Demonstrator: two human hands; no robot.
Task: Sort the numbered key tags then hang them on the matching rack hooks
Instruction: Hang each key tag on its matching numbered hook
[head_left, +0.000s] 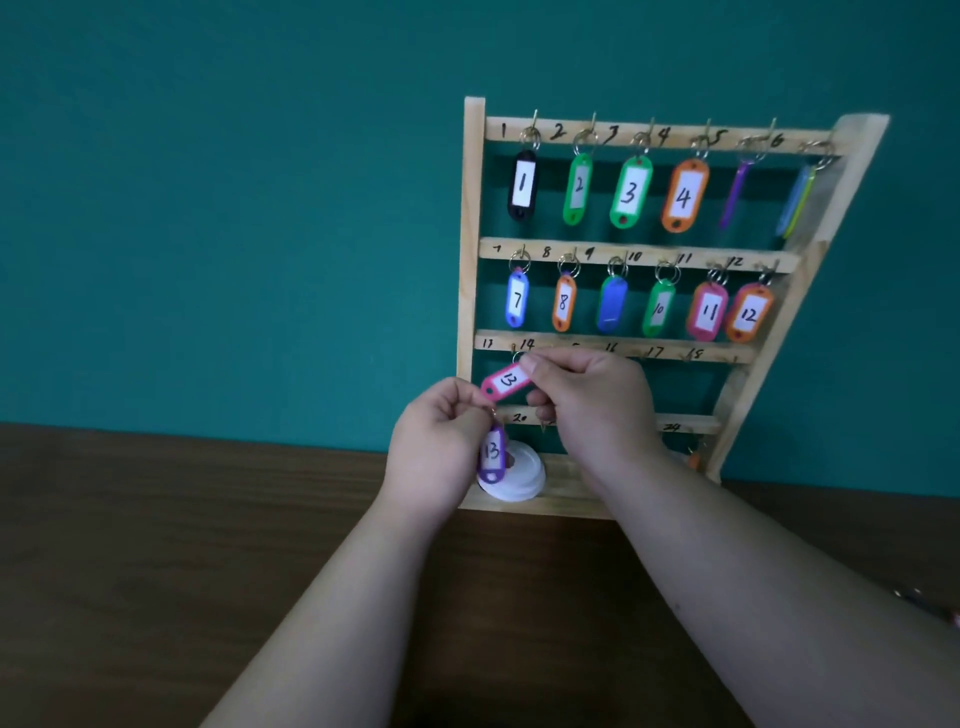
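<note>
A dark brown wood-grain counter (156, 545) is stretching across the lower part of the view, its grain running left to right. A plain teal wall (208, 208) is rising behind it, meeting it along a straight line. A white round plastic lid (524, 475) is lying flat near that line. At the far right edge, some small coloured bits (930, 605) are lying on the counter, too blurred to identify.

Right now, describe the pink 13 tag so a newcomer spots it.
Wooden rack against the teal wall, third rail, left end. The right hand pinches the pink tag there, tilted. The purple tag in the left hand also reads 13 but hangs lower.
</note>
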